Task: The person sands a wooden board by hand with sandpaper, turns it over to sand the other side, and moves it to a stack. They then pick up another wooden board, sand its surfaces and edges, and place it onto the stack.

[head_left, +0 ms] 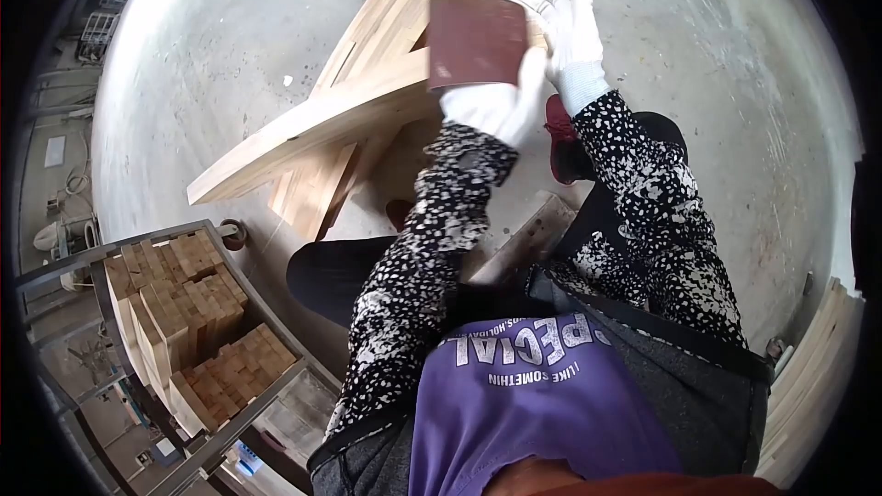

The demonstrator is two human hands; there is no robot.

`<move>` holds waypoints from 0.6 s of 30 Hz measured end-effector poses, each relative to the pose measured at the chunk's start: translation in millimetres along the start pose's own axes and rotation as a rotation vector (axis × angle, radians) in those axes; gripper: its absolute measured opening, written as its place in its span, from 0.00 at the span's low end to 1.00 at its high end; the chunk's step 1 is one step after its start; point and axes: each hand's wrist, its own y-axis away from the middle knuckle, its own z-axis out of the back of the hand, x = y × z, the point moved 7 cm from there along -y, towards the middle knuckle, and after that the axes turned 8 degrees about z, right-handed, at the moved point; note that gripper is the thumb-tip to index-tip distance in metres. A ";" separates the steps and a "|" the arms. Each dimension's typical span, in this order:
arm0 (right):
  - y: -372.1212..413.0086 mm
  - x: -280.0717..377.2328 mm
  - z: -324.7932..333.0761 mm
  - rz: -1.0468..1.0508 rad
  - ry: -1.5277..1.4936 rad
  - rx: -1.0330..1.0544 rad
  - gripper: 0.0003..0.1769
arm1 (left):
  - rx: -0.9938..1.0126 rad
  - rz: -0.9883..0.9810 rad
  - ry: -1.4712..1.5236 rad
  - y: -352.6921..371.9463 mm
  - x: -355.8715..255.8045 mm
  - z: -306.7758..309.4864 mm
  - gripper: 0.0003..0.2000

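Observation:
My left hand [485,108], in a white glove, holds a reddish-brown sheet of sandpaper [478,41]. The sheet hides most of its fingers; the thumb shows along the right edge. Under the sandpaper runs a pale, curved wooden plank [308,119], its far end reaching toward my other hand. My right hand [571,32], also gloved in white, is beside that end with fingers stretched out and apart. It seems to touch the wood there, but the contact is partly hidden. Another laminated wooden board [381,23] lies crosswise beneath the plank.
At the lower left, a metal-framed rack [266,372] carries stacked wooden blocks [188,298]. Long boards [813,377] lie along the right edge. A red shoe [559,138] is on the grey concrete floor [698,46], near a wooden piece [528,234] between my legs.

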 end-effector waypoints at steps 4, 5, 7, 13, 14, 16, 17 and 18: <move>14.9 2.3 16.1 -0.091 -0.079 0.027 0.53 | 0.038 -0.206 -0.085 -27.3 -45.3 -0.5 0.20; 13.7 2.5 15.7 -0.095 -0.079 0.028 0.53 | 0.077 -0.249 -0.130 -38.6 -59.4 7.3 0.18; 10.9 3.1 17.1 -0.095 -0.069 -0.042 0.54 | 0.161 -0.334 -0.228 -47.7 -73.3 13.5 0.15; -2.8 -0.5 15.3 -0.110 -0.344 0.011 0.48 | -0.059 0.031 0.047 -14.6 62.7 59.6 0.16; -2.9 0.6 14.3 -0.090 -0.314 0.031 0.48 | -0.070 0.012 -0.004 -13.8 75.0 75.7 0.17; -4.1 1.5 10.5 -0.055 -0.255 0.076 0.48 | -0.050 0.094 -0.001 -8.1 97.4 90.8 0.19; -5.2 0.5 9.3 -0.058 -0.261 0.080 0.48 | -0.035 0.178 0.006 -7.2 106.5 94.4 0.21; -4.9 -0.4 7.8 -0.053 -0.232 0.083 0.48 | -0.039 0.183 0.000 -5.0 107.2 96.1 0.21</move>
